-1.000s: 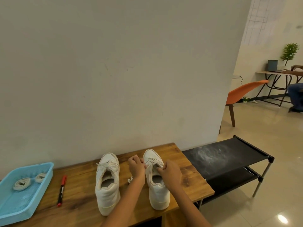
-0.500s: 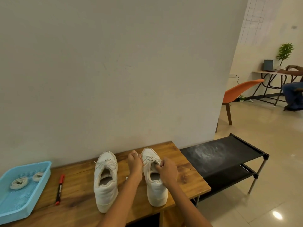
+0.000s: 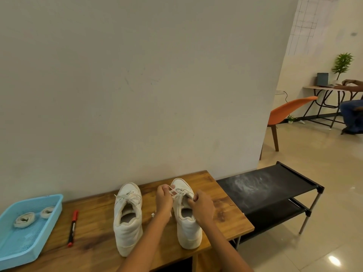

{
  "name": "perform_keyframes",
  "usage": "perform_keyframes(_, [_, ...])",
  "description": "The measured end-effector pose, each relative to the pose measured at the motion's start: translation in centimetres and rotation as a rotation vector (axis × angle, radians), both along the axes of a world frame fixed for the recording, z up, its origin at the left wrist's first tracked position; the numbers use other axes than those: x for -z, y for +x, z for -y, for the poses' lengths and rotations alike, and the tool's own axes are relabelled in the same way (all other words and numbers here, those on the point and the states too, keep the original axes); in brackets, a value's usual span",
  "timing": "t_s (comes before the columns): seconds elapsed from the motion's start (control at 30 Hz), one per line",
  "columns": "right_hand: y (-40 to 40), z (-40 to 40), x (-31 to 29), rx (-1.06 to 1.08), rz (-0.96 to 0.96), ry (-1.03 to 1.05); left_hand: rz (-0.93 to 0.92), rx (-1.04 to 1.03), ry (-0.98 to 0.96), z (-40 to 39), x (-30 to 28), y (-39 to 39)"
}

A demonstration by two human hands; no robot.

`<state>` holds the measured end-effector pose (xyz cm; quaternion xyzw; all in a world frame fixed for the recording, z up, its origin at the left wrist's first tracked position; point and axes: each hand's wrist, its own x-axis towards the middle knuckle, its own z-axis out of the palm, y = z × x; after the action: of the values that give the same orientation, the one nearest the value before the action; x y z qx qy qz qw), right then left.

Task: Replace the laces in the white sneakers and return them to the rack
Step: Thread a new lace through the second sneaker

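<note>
There were two white sneakers on the one wooden table (image 3: 98,244), a left sneaker (image 3: 128,218) and a right sneaker (image 3: 187,224), and two hands were at the right one: the left hand (image 3: 164,199) and the right hand (image 3: 203,206). One blue tray (image 3: 49,222) held two rolled laces, a larger roll (image 3: 23,222) and a smaller roll (image 3: 47,211), and one red marker (image 3: 72,227) lay beside it. One black rack (image 3: 275,185) with two shelves stood to the right, with one orange chair (image 3: 288,110), one potted plant (image 3: 342,63) and one desk (image 3: 322,88) farther off
</note>
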<state>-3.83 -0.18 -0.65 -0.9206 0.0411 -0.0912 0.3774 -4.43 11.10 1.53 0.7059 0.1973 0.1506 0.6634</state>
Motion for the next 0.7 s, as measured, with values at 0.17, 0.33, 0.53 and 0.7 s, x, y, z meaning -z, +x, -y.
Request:
perform_keyframes(0.17, [-0.2,0.0,-0.1,0.011,0.010,-0.014,-0.086,-0.028,-0.041,0.3,0.9,-0.1])
perform_keyframes(0.33, [-0.2,0.0,-0.2,0.008,-0.002,-0.023,-0.163,0.012,0.240,0.9,1.7,-0.3])
perform_keyframes(0.53, [-0.2,0.1,0.0,0.002,-0.003,-0.002,-0.300,-0.061,0.367,1.1,2.4,-0.2])
perform_keyframes(0.7, [-0.1,0.0,0.2,0.008,0.000,0.002,-0.488,0.055,0.716,-0.1,3.8,-0.3])
